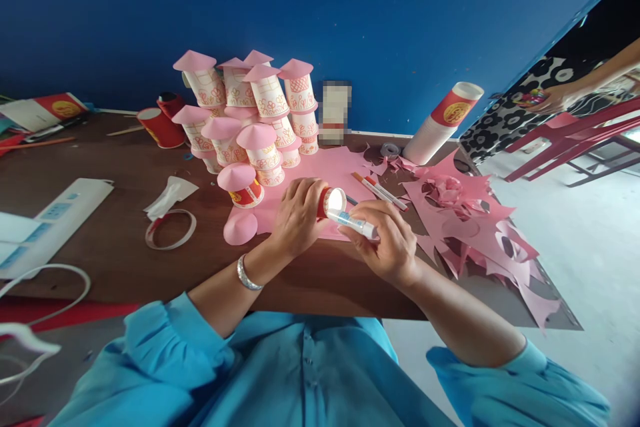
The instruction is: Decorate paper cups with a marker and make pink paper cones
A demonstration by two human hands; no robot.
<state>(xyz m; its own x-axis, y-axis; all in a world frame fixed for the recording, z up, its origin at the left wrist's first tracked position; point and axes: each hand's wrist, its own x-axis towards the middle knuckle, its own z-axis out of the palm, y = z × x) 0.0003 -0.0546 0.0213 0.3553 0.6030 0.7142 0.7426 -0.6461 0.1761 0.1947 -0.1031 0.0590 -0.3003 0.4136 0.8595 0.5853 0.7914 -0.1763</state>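
Observation:
My left hand (299,217) is wrapped round a red paper cup (325,203), whose white opening faces right. Closed round a white glue tube (354,221), my right hand (387,240) holds its tip against the rim of the cup. To the left of my hands stands a red cup with a pink cone roof (236,177), and a loose pink cone (241,228) lies in front of it. Several decorated white cups with pink cone tops (265,97) are stacked behind. Pink paper (327,167) is spread under and behind my hands.
A tall stack of cups (440,123) and pink paper scraps (475,213) are at the right, with markers (383,192) nearer. A tape roll (171,229) lies left, beyond it a white box (50,227). Another person's hand (547,99) shows at far right.

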